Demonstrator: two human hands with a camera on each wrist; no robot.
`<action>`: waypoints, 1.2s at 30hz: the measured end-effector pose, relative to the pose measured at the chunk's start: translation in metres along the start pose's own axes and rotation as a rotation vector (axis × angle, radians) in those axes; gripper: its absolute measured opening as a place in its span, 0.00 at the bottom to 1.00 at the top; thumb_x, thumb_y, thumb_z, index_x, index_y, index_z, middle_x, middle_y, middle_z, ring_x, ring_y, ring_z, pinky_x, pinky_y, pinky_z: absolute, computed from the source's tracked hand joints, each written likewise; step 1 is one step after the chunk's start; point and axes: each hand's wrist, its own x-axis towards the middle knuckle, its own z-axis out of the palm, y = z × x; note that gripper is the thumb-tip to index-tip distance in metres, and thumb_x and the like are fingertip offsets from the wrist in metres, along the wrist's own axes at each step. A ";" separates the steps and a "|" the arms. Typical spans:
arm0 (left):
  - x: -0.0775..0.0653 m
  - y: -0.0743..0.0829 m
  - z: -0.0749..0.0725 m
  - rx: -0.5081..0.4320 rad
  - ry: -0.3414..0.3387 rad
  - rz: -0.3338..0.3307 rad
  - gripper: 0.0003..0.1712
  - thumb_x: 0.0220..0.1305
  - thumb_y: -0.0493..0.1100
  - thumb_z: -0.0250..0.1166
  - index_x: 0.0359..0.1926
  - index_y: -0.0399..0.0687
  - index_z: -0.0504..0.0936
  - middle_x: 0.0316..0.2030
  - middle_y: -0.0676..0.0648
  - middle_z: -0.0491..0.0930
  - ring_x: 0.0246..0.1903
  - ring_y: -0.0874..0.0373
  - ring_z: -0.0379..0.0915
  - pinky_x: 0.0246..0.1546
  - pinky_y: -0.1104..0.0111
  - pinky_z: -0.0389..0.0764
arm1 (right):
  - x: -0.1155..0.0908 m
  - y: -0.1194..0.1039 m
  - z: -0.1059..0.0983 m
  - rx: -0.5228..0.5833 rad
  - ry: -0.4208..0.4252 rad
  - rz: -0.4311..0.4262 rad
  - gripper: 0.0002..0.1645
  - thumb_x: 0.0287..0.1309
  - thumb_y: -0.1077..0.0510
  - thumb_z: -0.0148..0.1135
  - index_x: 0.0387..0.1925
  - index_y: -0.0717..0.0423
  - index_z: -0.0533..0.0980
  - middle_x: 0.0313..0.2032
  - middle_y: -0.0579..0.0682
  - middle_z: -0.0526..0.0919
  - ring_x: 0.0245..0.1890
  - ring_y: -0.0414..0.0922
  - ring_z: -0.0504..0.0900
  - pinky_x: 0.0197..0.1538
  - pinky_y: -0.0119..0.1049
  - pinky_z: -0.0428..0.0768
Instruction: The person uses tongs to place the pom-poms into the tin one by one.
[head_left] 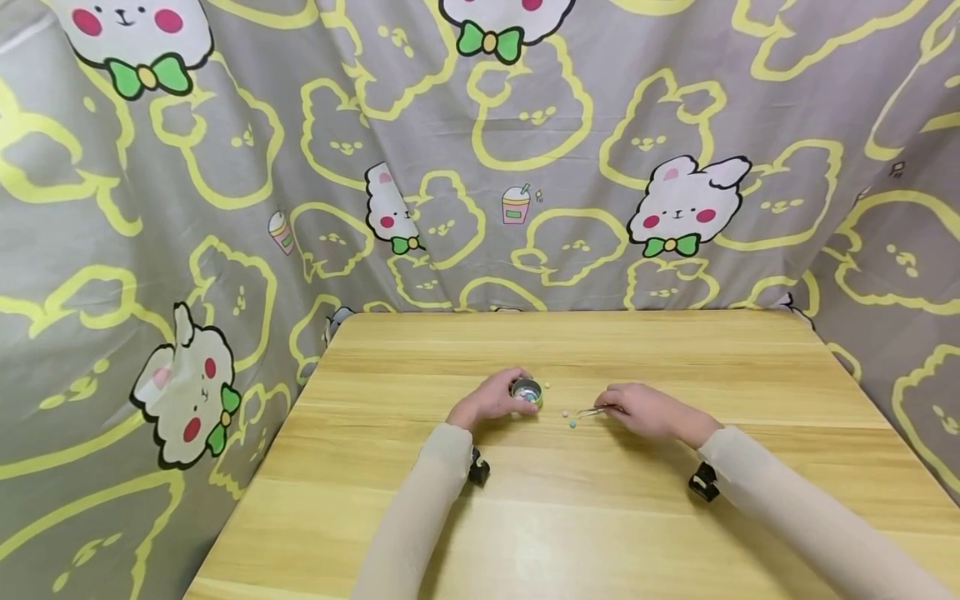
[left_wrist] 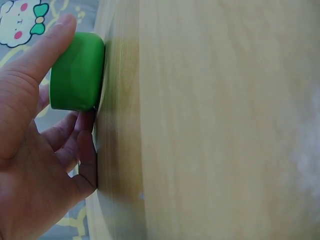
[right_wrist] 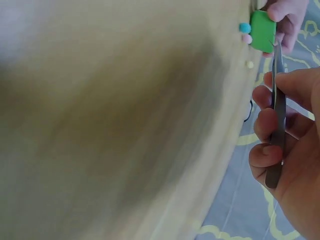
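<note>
My left hand (head_left: 497, 397) grips a small round green tin (left_wrist: 77, 75) from its left side, thumb and fingers about its wall. The tin stands on the table with its top open, and small things inside are too tiny to make out. In my right hand (head_left: 651, 410) I hold metal tweezers (right_wrist: 278, 117), their tips slightly parted, pointing left with nothing seen between them. Close to the tips lie a pink ball (head_left: 565, 413) and a teal ball (head_left: 572, 424). A pale yellow ball (head_left: 547, 385) lies just beyond the tin, to its right.
Everything stands on a light wooden table (head_left: 570, 533). A grey curtain (head_left: 450, 125) with yellow outlines and rabbit faces hangs behind and at both sides. A black wrist camera (head_left: 478, 467) sits below the left wrist, and another black camera (head_left: 703, 483) below the right.
</note>
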 end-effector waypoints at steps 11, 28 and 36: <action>-0.001 0.000 0.000 -0.018 0.002 0.002 0.30 0.53 0.51 0.72 0.55 0.51 0.73 0.45 0.51 0.76 0.45 0.58 0.71 0.48 0.65 0.71 | -0.001 -0.001 0.009 0.000 0.010 -0.031 0.09 0.61 0.65 0.57 0.42 0.54 0.79 0.38 0.44 0.80 0.39 0.41 0.79 0.43 0.41 0.78; 0.000 0.001 0.001 -0.026 0.004 -0.002 0.30 0.52 0.50 0.73 0.54 0.51 0.73 0.43 0.53 0.76 0.44 0.59 0.71 0.48 0.66 0.71 | 0.000 0.002 0.020 -0.008 -0.017 -0.047 0.07 0.64 0.61 0.56 0.40 0.53 0.80 0.34 0.47 0.79 0.36 0.39 0.78 0.41 0.39 0.78; -0.001 0.000 0.000 -0.021 0.003 -0.002 0.30 0.52 0.50 0.73 0.55 0.50 0.73 0.44 0.52 0.76 0.44 0.59 0.71 0.48 0.66 0.71 | 0.000 0.005 0.019 0.003 0.023 -0.050 0.08 0.63 0.64 0.55 0.41 0.54 0.79 0.35 0.45 0.79 0.36 0.39 0.78 0.40 0.39 0.78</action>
